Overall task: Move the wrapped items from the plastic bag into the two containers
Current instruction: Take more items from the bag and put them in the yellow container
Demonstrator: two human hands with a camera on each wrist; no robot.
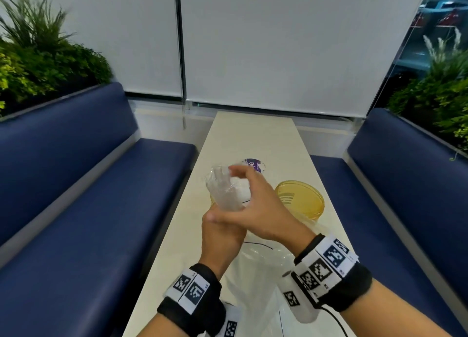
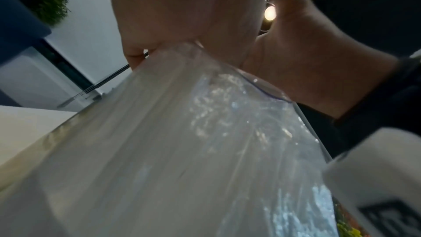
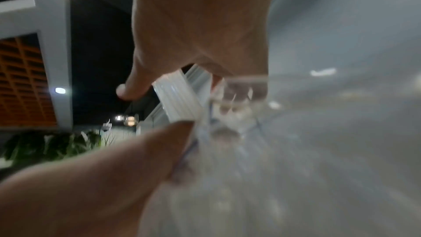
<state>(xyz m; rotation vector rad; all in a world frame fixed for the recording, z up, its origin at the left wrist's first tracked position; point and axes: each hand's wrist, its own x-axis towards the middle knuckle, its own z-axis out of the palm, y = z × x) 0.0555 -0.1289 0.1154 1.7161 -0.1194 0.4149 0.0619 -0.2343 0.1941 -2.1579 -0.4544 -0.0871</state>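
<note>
A clear plastic bag [image 1: 222, 190] is held up above the table [image 1: 253, 134]. My left hand [image 1: 217, 217] grips its bunched middle, and the rest hangs down onto the table [image 1: 255, 276]. My right hand [image 1: 238, 177] crosses over and pinches the bag's top edge. The right wrist view shows thumb and fingers [image 3: 159, 109] on a folded white strip [image 3: 177, 100] of the bag. An amber round container [image 1: 300, 200] stands to the right. A second one [image 1: 212, 200] is mostly hidden behind the bag. A purple-and-white wrapped item [image 1: 254, 164] lies beyond my hands.
Blue bench seats [image 1: 114, 197] run along both sides of the narrow pale table. Green plants [image 1: 38, 58] stand behind the backrests. White blinds [image 1: 253, 45] close off the far end. A thin black cable [image 1: 258, 244] crosses the plastic near my wrists.
</note>
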